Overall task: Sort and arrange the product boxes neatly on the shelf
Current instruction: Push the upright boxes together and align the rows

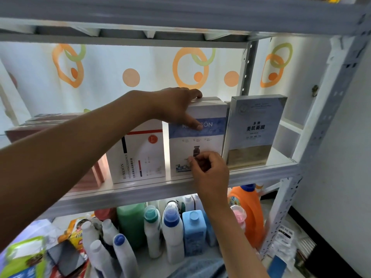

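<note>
Upright on the white shelf [261, 173] stands a white box with a blue band [212, 135]. My left hand [176, 105] grips its top edge, fingers over the top and thumb on the front face. My right hand [208, 167] has curled fingers against the lower front of the same box. A white box with red and dark lines [138, 157] stands just to its left. On the right a grey-blue box with a gold base [255, 129] stands upright. Pink boxes [96, 175] stand further left, partly hidden by my left arm.
On the lower shelf stand several bottles: white ones with blue caps [172, 227], a green bottle [130, 223], a blue bottle [193, 231] and an orange jug [251, 213]. Packets [26, 255] lie at the lower left. A perforated metal upright [325, 121] frames the right side.
</note>
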A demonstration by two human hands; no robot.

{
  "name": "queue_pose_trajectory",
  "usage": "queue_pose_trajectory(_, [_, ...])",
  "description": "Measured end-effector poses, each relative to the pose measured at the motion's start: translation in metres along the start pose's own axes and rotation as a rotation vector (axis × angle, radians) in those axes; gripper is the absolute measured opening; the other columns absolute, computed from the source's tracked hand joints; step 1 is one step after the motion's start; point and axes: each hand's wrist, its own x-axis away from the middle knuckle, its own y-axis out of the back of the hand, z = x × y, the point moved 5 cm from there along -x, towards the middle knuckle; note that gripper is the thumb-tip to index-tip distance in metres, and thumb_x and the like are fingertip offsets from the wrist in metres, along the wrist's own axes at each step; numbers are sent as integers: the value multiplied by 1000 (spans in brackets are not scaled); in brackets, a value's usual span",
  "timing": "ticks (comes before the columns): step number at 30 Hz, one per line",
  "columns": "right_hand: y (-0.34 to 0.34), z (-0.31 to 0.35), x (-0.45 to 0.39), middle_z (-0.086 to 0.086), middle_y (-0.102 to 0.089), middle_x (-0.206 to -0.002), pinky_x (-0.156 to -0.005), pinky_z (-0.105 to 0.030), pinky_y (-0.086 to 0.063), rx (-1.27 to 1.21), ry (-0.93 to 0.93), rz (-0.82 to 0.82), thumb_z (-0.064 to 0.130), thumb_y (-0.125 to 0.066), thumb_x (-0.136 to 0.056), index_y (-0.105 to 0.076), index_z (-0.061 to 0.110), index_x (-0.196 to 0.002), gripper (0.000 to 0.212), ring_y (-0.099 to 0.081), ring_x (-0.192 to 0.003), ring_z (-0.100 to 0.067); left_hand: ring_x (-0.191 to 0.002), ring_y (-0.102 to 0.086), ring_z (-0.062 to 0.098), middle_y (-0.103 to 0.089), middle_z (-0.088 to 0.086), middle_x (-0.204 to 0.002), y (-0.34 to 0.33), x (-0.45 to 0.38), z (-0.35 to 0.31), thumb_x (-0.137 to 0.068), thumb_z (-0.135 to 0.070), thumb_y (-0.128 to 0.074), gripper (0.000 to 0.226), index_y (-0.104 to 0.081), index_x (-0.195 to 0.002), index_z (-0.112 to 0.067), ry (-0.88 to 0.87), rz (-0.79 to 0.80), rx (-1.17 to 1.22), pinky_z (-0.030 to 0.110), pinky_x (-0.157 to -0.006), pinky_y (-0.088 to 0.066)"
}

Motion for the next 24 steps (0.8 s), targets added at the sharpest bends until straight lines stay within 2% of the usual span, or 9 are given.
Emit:
queue_pose_trajectory(5, [-2,1,-1,7,-61,-84,-71,-32,-56,-1,11,4,23,-73,-84,-62,21,-82,12,-59,-77,-7,-106,-50,19,-51,4,-132,-2,0,4,-72,-61,-71,93,-31,-145,-21,1,-14,-19,29,-80,-40])
queue_pose_trajectory(11, [-3,-2,-3,11,-61,-84,-72,-24,-55,14,2,20,25,-72,-85,-62,23,-84,10,-59,-79,-5,-110,-50,20,-51,4,-133,-2,0,6,-73,-63,-70,92,-32,-145,-20,8,-28,-19,31,-84,-40])
queue_pose_trajectory(15, [-2,-1,-2,12,-61,-85,-70,-12,-50,13,-9,43,25,-71,-87,-63,23,-86,9,-59,-81,-2,-123,-47,23,-44,4,-144,-2,3,4,-76,-61,-69,96,-24,-149,-20,12,-19,38,30,-90,-39])
queue_pose_trajectory(17, [-1,0,-1,12,-62,-87,-70,-10,-49,22,-21,53,24,-70,-87,-63,23,-88,7,-59,-83,0,-132,-40,24,-37,3,-152,1,7,0,-78,-63,-65,97,-20,-151,-19,-1,-10,74,33,-99,-37])
queue_pose_trajectory(20, [-2,5,3,13,-63,-90,-72,-10,-49,28,-32,70,24,-69,-88,-63,26,-89,7,-60,-84,0,-143,-26,23,-24,1,-159,8,16,-3,-80,-66,-59,98,-15,-153,-19,-15,-20,85,38,-113,-26])
queue_pose_trajectory(24, [-4,12,6,14,-63,-89,-72,-8,-47,36,-17,78,24,-68,-89,-62,29,-89,8,-60,-84,1,-144,-26,25,-20,2,-160,16,27,-3,-82,-65,-56,100,-4,-154,-20,-1,-38,76,39,-113,-25])
